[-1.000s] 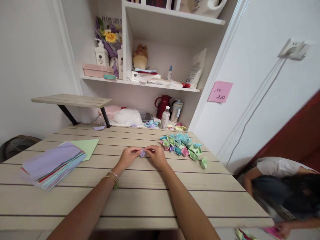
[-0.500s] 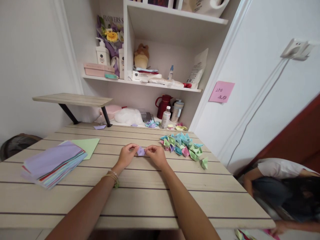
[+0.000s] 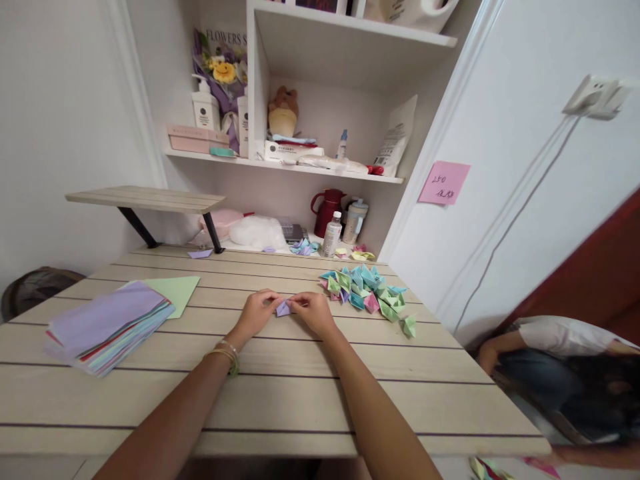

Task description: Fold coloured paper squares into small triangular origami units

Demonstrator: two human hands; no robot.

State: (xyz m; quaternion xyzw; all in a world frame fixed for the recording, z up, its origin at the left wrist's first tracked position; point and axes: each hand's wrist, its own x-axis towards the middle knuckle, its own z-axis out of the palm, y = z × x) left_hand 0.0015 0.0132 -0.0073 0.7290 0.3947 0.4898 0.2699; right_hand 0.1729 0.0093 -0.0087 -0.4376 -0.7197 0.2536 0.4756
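A small folded piece of purple paper (image 3: 283, 309) is held just above the slatted table (image 3: 280, 380), between both my hands. My left hand (image 3: 257, 312) pinches its left side, and my right hand (image 3: 314, 311) pinches the right. The fingers partly cover its upper edge. To the right of my right hand lies a pile of folded paper boats (image 3: 363, 287) in blue, green, pink and purple. A stack of coloured paper sheets (image 3: 110, 320), purple on top, lies at the left beside a light green sheet (image 3: 177, 293).
A raised wooden shelf (image 3: 145, 198) on black legs stands at the back left. Behind the table are a bottle (image 3: 331, 235), a red jug (image 3: 327, 212) and a cup (image 3: 355, 221). Another person (image 3: 565, 373) crouches at the right, near coloured paper on the floor.
The purple paper was turned and spread between my hands, then drawn back together into a flatter triangular shape. My left fingers moved away slightly and came back. The other person's arm shifted.
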